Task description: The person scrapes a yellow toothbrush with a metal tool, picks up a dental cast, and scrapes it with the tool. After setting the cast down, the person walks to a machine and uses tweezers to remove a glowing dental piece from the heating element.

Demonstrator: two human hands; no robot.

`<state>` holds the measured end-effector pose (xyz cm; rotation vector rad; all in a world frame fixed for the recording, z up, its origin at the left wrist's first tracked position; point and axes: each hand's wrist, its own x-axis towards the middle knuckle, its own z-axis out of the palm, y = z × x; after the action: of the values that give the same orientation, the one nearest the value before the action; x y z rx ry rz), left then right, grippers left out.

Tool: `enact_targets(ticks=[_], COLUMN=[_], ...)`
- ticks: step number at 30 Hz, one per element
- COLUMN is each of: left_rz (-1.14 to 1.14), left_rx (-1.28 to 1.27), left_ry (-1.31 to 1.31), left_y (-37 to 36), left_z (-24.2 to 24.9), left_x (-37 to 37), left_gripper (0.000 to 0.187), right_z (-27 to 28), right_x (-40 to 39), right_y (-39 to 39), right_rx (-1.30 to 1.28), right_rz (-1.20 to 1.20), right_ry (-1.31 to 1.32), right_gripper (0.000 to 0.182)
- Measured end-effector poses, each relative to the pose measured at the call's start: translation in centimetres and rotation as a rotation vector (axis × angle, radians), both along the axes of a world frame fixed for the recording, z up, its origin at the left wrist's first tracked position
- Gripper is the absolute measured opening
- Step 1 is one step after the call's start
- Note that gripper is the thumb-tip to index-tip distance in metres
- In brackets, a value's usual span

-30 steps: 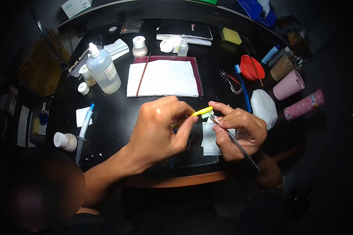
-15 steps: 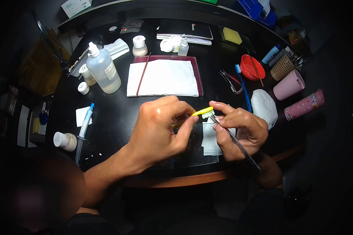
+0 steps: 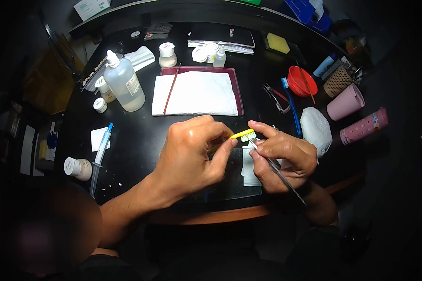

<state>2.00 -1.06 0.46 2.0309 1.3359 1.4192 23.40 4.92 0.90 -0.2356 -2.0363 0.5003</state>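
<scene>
My left hand (image 3: 192, 152) pinches a yellow toothbrush-like piece (image 3: 241, 134) with pale bristles or teeth along its underside. In my right hand (image 3: 288, 159) is a thin metal tool (image 3: 286, 181), its upper end at the pale row under the yellow piece. My right index fingertip is by the right end of the yellow piece. Below, between the hands, a white paper piece (image 3: 250, 168) lies on a glass plate (image 3: 229, 187). Beyond the hands, a folded white towel (image 3: 199, 93) rests on a dark red tray (image 3: 237, 93), with a thin red brush (image 3: 172, 89) across it.
Left are a clear bottle (image 3: 129, 89), a syringe (image 3: 101, 150) and several small jars. A red bowl (image 3: 295, 82), blue toothbrush (image 3: 293, 107), white lump (image 3: 316, 129) and pink cup (image 3: 344, 102) stand or lie on the right. The wooden table edge (image 3: 211, 218) runs nearest me.
My right hand and the metal tool have shifted slightly left and the tool's lower end has moved with them. My left hand has barely moved.
</scene>
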Motion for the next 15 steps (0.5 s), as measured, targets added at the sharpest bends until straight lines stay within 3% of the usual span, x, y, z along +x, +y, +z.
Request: enact_targets(ticks=[15], left_rz=[0.010], left_rx=[-0.001], left_ry=[0.000], left_y=[-0.09], left_z=[0.07], left_x=[0.14], left_gripper=[0.005], right_z=[0.27], right_x=[0.36], right_y=[-0.11], right_rx=[-0.033], right_rz=[-0.007], right_ry=[-0.027], right_gripper=[0.012])
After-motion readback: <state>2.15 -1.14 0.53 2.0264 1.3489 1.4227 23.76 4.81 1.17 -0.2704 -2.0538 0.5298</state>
